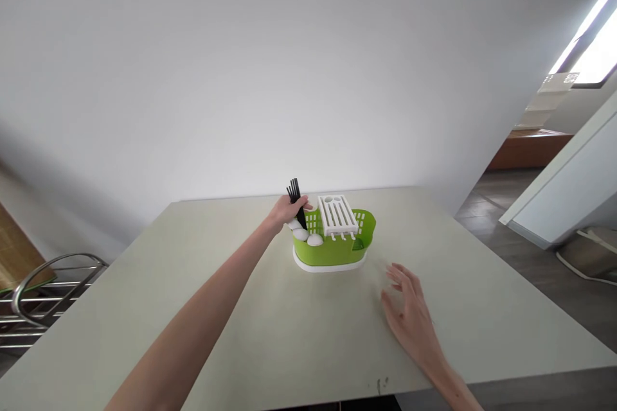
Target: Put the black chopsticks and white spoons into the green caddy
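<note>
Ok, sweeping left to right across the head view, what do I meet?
Metal rack, left hand holding the black sticks, green basket, right hand, bright window.

The one view looks from the person's head, facing forward and down across the table (457, 270) to the wall (289, 77), which fills twelve o'clock. The camera stands far enough back to take in most of the tabletop, with the basket (328, 255) small, just off centre toward five. The left hand (288, 208) reaches in from seven o'clock, the right hand (407, 308) from five, nearer the lens. The wide frame also catches a rack (60, 295) at eight and a window (598, 54) at two.
</note>
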Tool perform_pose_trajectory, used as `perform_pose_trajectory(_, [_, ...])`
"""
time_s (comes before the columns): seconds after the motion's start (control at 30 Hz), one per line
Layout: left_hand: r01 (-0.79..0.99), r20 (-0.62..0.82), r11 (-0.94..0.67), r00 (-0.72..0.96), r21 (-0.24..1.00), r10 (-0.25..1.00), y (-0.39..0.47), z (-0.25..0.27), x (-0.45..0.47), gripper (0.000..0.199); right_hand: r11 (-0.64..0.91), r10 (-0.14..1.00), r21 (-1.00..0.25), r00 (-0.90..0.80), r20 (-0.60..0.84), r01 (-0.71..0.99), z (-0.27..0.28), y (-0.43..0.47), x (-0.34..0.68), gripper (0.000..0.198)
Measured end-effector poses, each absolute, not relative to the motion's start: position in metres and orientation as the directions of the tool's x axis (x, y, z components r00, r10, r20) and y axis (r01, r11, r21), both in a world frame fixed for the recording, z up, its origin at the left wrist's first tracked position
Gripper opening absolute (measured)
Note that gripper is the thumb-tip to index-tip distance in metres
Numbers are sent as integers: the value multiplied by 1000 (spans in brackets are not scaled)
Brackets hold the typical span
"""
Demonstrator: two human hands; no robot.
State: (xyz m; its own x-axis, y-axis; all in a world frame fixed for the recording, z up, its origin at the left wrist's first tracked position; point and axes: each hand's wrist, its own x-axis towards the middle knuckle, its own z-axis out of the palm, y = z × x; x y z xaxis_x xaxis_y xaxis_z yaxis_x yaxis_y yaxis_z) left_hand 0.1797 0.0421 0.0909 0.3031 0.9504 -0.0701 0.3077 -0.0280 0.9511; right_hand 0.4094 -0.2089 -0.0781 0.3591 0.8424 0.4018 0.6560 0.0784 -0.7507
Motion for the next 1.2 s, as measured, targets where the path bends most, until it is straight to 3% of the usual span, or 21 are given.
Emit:
perform_pose_trajectory(0.2, [192, 23, -77, 269, 978, 963, 48, 85, 191, 45, 3, 877, -824, 394, 274, 566, -100, -212, 432, 31])
perform_pose_trajectory(0.3, [-14, 197, -199, 241, 980, 950, 47, 103, 189, 44, 25, 890, -812, 356, 284, 584, -96, -212, 428, 29])
perform_pose_trajectory(0.4, [-330, 430, -411, -20, 849, 903, 43, 140, 173, 40, 26, 894, -799, 343, 288, 601, -95, -213, 427, 28])
perform_pose_trajectory(0.47, [-470, 430, -491, -238, 734, 871, 37, 169, 154, 39, 10, 896, -798, 348, 274, 603, -95, -214, 428, 28])
perform_pose_trajectory(0.57, [-478, 356, -470, -313, 742, 880, 23, 194, 120, 41, -2, 902, -796, 346, 260, 605, -98, -214, 430, 29])
perform_pose_trajectory(0.67, [-297, 320, -361, -177, 884, 931, 4, 180, 89, 37, -9, 907, -789, 338, 253, 615, -100, -215, 432, 29])
perform_pose_trajectory(0.77, [177, 215, -207, -29, 962, 976, -13, 134, 63, 32, -19, 914, -784, 328, 238, 620, -100, -215, 432, 30])
perform_pose_trajectory(0.83, [559, 169, -160, 35, 814, 985, -22, 100, 44, 32, -29, 918, -779, 324, 227, 627, -99, -216, 432, 31])
perform_pose_trajectory(0.93, [902, 57, -107, 92, 418, 994, -30, 60, 18, 30, -38, 924, -767, 315, 216, 640, -98, -216, 432, 31])
perform_pose_trajectory(1.03, [983, -40, -52, 60, 175, 997, -30, 37, -3, 24, -34, 926, -762, 307, 219, 647, -98, -216, 433, 32])
perform_pose_trajectory(1.2, [998, -99, 67, -65, 20, 993, -24, 17, -23, 25, -50, 928, -760, 312, 205, 648, -100, -217, 435, 33])
